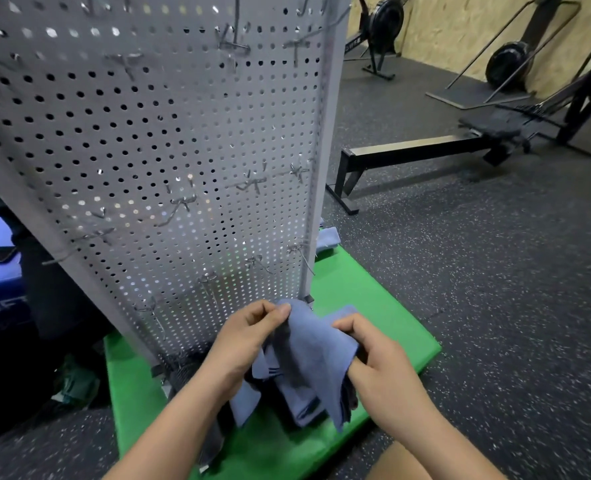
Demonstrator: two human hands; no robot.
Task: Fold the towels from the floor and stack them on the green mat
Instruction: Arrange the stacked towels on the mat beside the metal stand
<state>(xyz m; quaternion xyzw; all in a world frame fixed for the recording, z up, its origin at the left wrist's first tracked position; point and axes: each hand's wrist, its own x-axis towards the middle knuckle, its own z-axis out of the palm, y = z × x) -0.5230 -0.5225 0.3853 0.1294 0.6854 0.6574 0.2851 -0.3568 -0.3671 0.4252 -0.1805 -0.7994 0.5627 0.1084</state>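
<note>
Towel (308, 355), blue-grey and soft, is held up between two bare hands just above the green mat (384, 306), in front of the lower right corner of a grey pegboard stand (169, 133). To the left, the left forearm is reached forward and slightly rightward from the bottom edge, and the left hand (249, 337) is closed in a pinch, with thumb and fingertips gripping the upper edge of the cloth near its top corner. At the middle, the cloth is seen hanging in loose, uneven folds, creased and partly doubled over, with a faint darker stripe near one hem and its lower corners dangling toward the mat. Darker cloth is glimpsed under and behind it, too bunched for its pieces to be counted. To the right, the right forearm is angled in from the lower right, and the right hand (373, 355) is clasped around the opposite side of the same cloth, the thumb laid on top and the fingers tucked beneath the fabric. One towel is held, and one more blue cloth (328, 237) is seen further back at the far edge of the mat, beside the stand. One green mat is laid on a dark speckled floor (495, 289). Farther right, one rowing machine (460, 140) is stood well apart from the mat.
</note>
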